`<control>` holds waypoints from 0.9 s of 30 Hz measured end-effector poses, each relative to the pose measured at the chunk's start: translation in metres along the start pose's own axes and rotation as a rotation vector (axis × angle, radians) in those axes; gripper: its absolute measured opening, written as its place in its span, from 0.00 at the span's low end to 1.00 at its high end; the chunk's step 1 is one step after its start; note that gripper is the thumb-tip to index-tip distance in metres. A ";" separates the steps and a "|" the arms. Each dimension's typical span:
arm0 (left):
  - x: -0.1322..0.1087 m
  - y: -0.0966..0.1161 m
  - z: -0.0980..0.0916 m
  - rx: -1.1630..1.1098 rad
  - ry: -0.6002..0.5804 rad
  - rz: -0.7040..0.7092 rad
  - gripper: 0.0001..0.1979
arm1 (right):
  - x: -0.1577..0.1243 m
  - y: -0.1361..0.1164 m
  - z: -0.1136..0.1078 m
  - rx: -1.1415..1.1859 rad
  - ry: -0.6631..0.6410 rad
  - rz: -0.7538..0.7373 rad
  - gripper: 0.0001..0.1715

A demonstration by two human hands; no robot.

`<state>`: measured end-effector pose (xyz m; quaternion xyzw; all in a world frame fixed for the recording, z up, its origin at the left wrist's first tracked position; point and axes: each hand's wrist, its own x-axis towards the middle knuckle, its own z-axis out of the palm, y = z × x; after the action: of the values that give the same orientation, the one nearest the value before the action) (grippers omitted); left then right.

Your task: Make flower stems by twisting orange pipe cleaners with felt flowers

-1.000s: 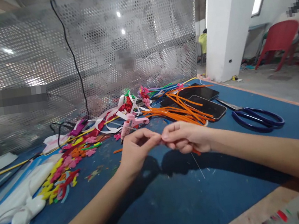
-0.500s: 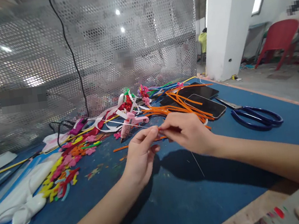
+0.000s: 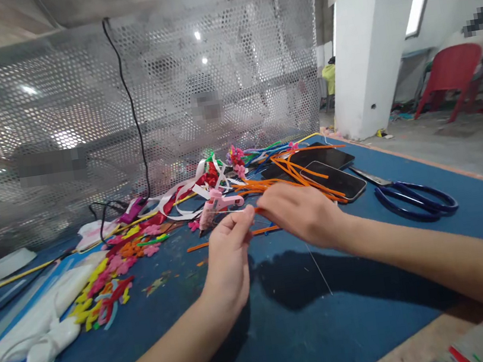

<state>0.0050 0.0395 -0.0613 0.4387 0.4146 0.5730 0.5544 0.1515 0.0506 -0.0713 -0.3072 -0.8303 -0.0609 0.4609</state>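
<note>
My left hand (image 3: 228, 253) and my right hand (image 3: 300, 211) meet over the blue table mat (image 3: 289, 330), fingertips pinched together. Between them runs a thin wire (image 3: 319, 269) with a small orange piece at the pinch; the wire hangs down below my right hand. An orange strip (image 3: 232, 239) lies on the mat just under the hands. A pink glue gun (image 3: 213, 204) sits right behind my left fingers. A pile of orange strips (image 3: 295, 176) lies behind my right hand.
Two phones (image 3: 333, 179) and blue-handled scissors (image 3: 415, 198) lie at the right. Coloured foam flower pieces (image 3: 110, 271) and ribbons (image 3: 184, 189) spread at the left. White plastic parts (image 3: 42, 329) sit at the far left. A perforated metal screen (image 3: 166, 95) stands behind the table.
Both hands have moved away from me toward the glue gun and the orange strips, staying pinched together. My right hand has turned over, its back now up.
</note>
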 end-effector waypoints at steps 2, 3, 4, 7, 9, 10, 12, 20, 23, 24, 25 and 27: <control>-0.005 -0.002 0.002 -0.006 0.043 -0.108 0.10 | -0.004 0.001 0.001 -0.309 -0.017 -0.239 0.13; -0.007 -0.002 0.002 -0.010 0.056 -0.142 0.09 | -0.007 0.001 0.003 -0.396 -0.015 -0.294 0.13; -0.008 -0.003 0.002 -0.013 0.069 -0.155 0.09 | -0.008 0.000 0.005 -0.436 -0.005 -0.311 0.14; -0.005 -0.007 -0.001 -0.021 0.067 -0.097 0.09 | -0.007 -0.003 0.007 -0.284 -0.007 -0.178 0.15; 0.002 -0.012 -0.005 -0.027 0.019 0.005 0.09 | -0.003 -0.006 0.006 -0.007 -0.014 0.037 0.13; 0.006 -0.014 -0.008 -0.020 -0.014 0.081 0.08 | 0.000 -0.007 0.005 0.171 -0.038 0.168 0.11; 0.016 -0.019 -0.014 0.021 -0.092 0.259 0.06 | 0.003 -0.007 0.003 0.586 -0.131 0.455 0.08; 0.034 -0.025 -0.033 0.121 -0.452 0.439 0.07 | -0.004 0.005 0.013 1.856 -0.744 0.965 0.05; 0.028 -0.028 -0.029 0.124 -0.332 0.314 0.10 | -0.003 0.003 0.017 1.536 -0.651 0.911 0.07; 0.024 -0.029 -0.026 0.123 -0.243 0.247 0.11 | -0.003 0.002 0.019 1.313 -0.551 0.850 0.07; 0.020 -0.030 -0.023 0.125 -0.157 0.178 0.11 | -0.004 0.001 0.021 1.049 -0.446 0.753 0.06; 0.010 -0.031 -0.017 0.149 -0.024 0.059 0.13 | -0.008 0.000 0.024 0.482 -0.280 0.476 0.03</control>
<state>-0.0026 0.0514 -0.0957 0.4977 0.4364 0.5514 0.5077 0.1371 0.0563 -0.0917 -0.3797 -0.7810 0.2882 0.4035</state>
